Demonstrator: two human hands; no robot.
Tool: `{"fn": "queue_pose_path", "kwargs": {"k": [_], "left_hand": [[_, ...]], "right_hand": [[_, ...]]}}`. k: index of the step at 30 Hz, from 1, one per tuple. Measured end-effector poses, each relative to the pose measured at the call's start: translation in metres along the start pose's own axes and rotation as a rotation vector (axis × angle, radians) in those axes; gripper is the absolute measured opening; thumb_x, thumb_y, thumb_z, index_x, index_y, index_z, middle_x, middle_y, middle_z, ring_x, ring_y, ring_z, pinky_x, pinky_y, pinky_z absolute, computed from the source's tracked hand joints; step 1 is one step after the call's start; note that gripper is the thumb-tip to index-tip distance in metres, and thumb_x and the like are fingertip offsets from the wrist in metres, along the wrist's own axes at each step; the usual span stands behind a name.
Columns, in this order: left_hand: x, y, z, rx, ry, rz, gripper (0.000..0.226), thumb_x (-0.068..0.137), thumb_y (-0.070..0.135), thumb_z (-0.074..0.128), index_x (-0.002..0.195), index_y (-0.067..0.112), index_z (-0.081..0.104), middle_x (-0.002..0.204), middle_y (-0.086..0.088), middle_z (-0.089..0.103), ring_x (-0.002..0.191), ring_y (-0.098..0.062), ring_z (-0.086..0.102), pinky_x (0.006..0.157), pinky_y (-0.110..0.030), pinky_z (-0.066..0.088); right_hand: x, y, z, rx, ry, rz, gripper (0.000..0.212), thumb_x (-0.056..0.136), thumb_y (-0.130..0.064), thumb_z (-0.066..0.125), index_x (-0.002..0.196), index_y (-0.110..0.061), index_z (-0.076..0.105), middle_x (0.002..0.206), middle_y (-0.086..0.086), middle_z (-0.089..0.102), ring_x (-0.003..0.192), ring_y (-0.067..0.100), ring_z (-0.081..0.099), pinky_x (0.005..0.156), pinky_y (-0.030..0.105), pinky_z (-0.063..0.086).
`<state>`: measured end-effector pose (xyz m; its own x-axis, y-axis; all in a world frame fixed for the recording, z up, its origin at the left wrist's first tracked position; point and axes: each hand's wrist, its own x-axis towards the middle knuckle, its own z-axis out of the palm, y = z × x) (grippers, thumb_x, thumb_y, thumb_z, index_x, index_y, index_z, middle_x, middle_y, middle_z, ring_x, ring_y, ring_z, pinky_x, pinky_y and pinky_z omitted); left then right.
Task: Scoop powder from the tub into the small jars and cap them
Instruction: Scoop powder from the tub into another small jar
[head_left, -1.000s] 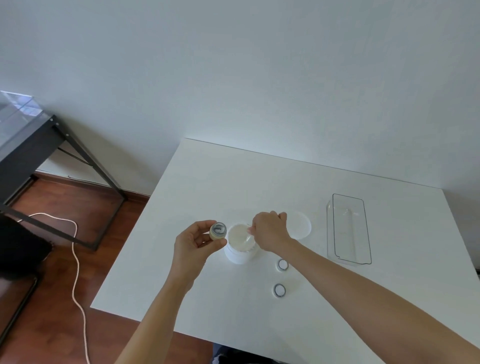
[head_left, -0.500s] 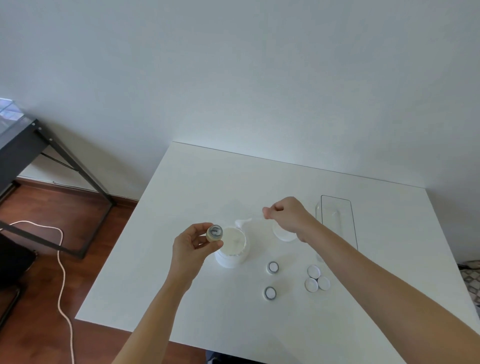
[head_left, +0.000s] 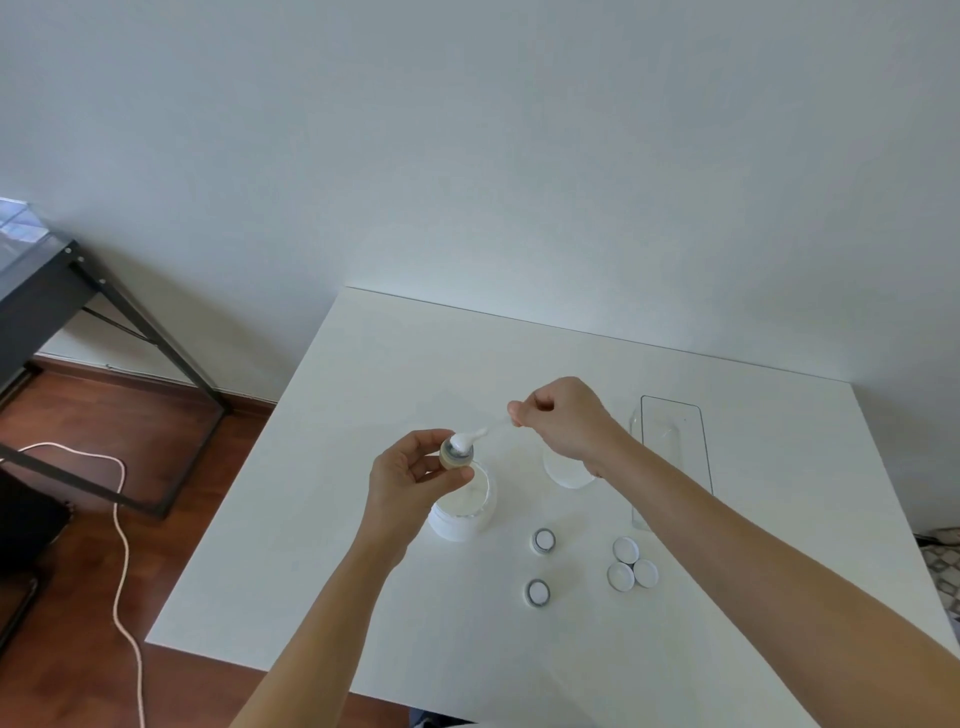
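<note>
My left hand (head_left: 410, 478) grips a small jar (head_left: 453, 456) just above the open white tub (head_left: 463, 512) of powder. My right hand (head_left: 563, 423) pinches the handle of a white scoop (head_left: 475, 436), whose bowl with powder sits right over the jar's mouth. Two more small open jars (head_left: 543, 540) (head_left: 536, 592) stand on the white table (head_left: 322, 519) right of the tub. Three white caps (head_left: 631, 566) lie together further right.
The tub's white lid (head_left: 566, 470) lies behind my right forearm. A clear plastic tray (head_left: 672, 457) stands at the right. The table's left edge drops to a wood floor with a white cable (head_left: 122, 519) and a black metal frame (head_left: 156, 353).
My right hand has lifted the scoop out of the tub, swung it up and brought its bowl over the jar in my left hand. The camera view has shifted slightly.
</note>
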<state>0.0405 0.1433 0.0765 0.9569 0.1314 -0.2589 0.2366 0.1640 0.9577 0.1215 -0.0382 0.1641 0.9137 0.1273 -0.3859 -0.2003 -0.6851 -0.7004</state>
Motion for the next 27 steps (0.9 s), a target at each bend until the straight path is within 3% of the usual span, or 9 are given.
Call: {"fn": "queue_pose_path", "kwargs": {"k": [2,6,11,13,21,27], "left_hand": [[0.0,0.002,0.0,-0.008,-0.005,0.006,0.039,0.075,-0.008,0.081,0.106,0.012,0.071,0.093,0.0,0.079,0.084,-0.013,0.074,0.075,-0.019,0.056],[0.0,0.004,0.001,-0.02,-0.013,0.011,0.037,0.075,-0.007,0.081,0.105,0.013,0.072,0.095,0.0,0.079,0.084,-0.013,0.075,0.075,-0.019,0.056],[0.0,0.005,0.001,-0.043,-0.006,0.008,0.036,0.074,-0.003,0.083,0.107,0.008,0.073,0.101,-0.004,0.079,0.088,-0.017,0.076,0.076,-0.019,0.056],[0.001,0.006,0.001,-0.058,0.001,0.004,0.037,0.074,-0.003,0.084,0.107,0.007,0.073,0.102,-0.007,0.079,0.09,-0.019,0.076,0.077,-0.019,0.056],[0.002,0.006,0.001,-0.067,0.005,0.001,0.036,0.073,-0.003,0.084,0.106,0.008,0.073,0.101,-0.005,0.079,0.086,-0.016,0.075,0.075,-0.018,0.055],[0.001,0.003,-0.003,-0.067,0.007,0.009,0.036,0.074,-0.007,0.082,0.106,0.007,0.072,0.101,-0.005,0.079,0.086,-0.016,0.076,0.076,-0.019,0.056]], "right_hand": [[-0.003,-0.001,0.006,-0.105,0.114,-0.07,0.033,0.09,-0.036,0.061,0.074,-0.008,0.066,0.057,-0.008,0.05,0.069,0.019,0.051,0.079,0.034,0.029],[-0.015,0.001,0.014,-0.306,0.341,-0.412,0.024,0.092,-0.035,0.06,0.076,-0.018,0.066,0.076,-0.004,0.062,0.081,0.017,0.055,0.074,0.03,0.017],[-0.028,0.011,0.016,-0.647,0.626,-0.996,0.023,0.089,-0.029,0.066,0.068,-0.018,0.067,0.07,-0.006,0.058,0.072,0.02,0.056,0.076,0.033,0.024],[-0.03,0.016,0.016,-0.736,0.721,-1.125,0.028,0.091,-0.027,0.065,0.064,-0.018,0.065,0.068,-0.006,0.057,0.069,0.02,0.057,0.073,0.033,0.025],[-0.036,0.025,0.011,-0.746,0.832,-1.201,0.022,0.088,-0.023,0.07,0.066,-0.023,0.067,0.066,-0.01,0.056,0.076,0.013,0.046,0.072,0.033,0.023],[-0.039,0.026,0.008,-0.661,0.818,-1.13,0.024,0.089,-0.025,0.068,0.065,-0.022,0.067,0.066,-0.009,0.057,0.071,0.016,0.054,0.074,0.033,0.024]]}}
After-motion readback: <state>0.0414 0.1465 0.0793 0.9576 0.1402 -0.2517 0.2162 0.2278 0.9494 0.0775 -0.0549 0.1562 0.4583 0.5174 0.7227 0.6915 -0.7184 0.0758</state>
